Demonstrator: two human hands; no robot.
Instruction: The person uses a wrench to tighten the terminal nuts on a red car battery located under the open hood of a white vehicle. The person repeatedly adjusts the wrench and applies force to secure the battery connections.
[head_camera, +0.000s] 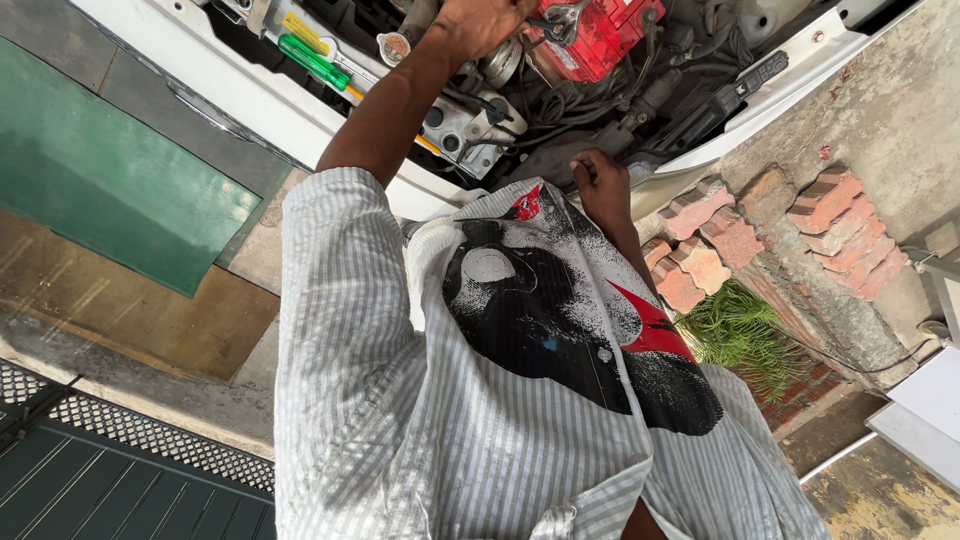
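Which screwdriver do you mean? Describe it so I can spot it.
Look at the open engine bay of the white car. Along its front edge, beside the raised arm, lies the green-handled screwdriver. It is the only green tool there; the battery nearby is red.

I see a red battery (595, 40) sitting upright in the open engine bay, close by the left hand (480, 20), its casing glossy, with a metal clamp (560, 18) across its top. Black cables crowd just beside it. Lower down, a dark grey cover (555, 160) lies tilted at the bay's edge, right next to the right hand (600, 185).
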